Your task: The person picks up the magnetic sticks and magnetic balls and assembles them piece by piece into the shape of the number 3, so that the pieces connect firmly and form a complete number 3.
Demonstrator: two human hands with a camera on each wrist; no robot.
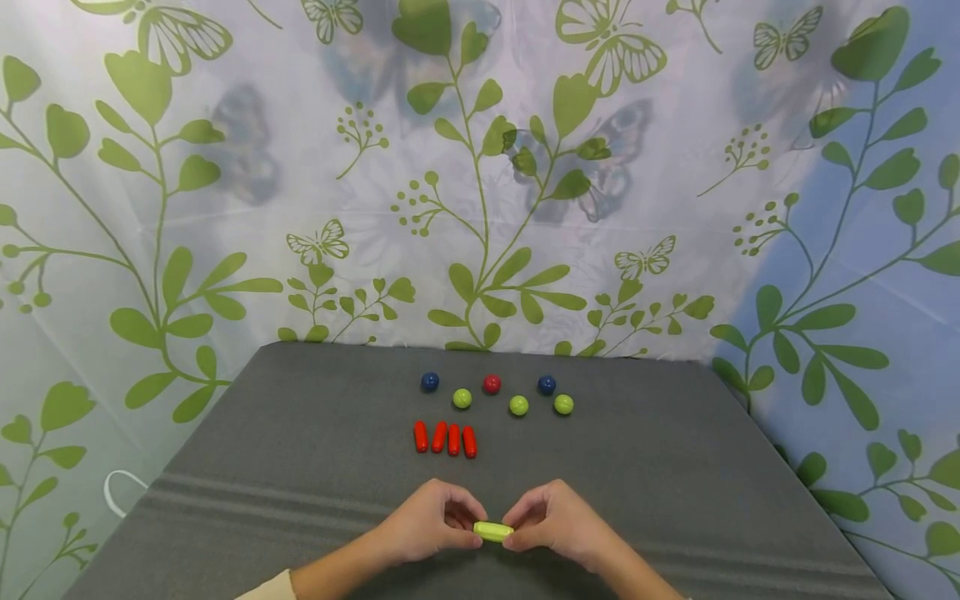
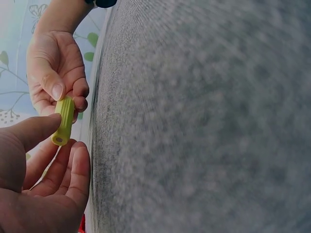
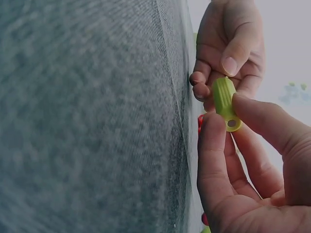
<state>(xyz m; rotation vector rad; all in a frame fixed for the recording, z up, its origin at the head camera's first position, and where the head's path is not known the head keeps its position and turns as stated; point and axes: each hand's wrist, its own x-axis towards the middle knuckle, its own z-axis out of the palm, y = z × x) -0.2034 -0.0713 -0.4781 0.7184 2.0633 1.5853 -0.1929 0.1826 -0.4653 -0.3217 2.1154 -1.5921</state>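
A short yellow-green ridged rod (image 1: 492, 531) is held level between both hands above the grey table. My left hand (image 1: 423, 523) pinches one end with thumb and fingers, and my right hand (image 1: 561, 527) pinches the other. In the left wrist view the rod (image 2: 64, 119) shows lengthwise grooves and a round greyish spot in its end face. The right wrist view shows the rod (image 3: 223, 97) with a similar spot at its opposite end. Just beyond the hands, several red rods (image 1: 453, 439) lie side by side in a row.
Behind the red rods sit small balls: two blue, one red (image 1: 491, 384) and three light green (image 1: 518, 406). They rest on a grey cloth-covered table (image 1: 637, 467). A leaf-and-butterfly patterned curtain (image 1: 525, 208) hangs at the back and sides. A white loop (image 1: 112, 492) shows at left.
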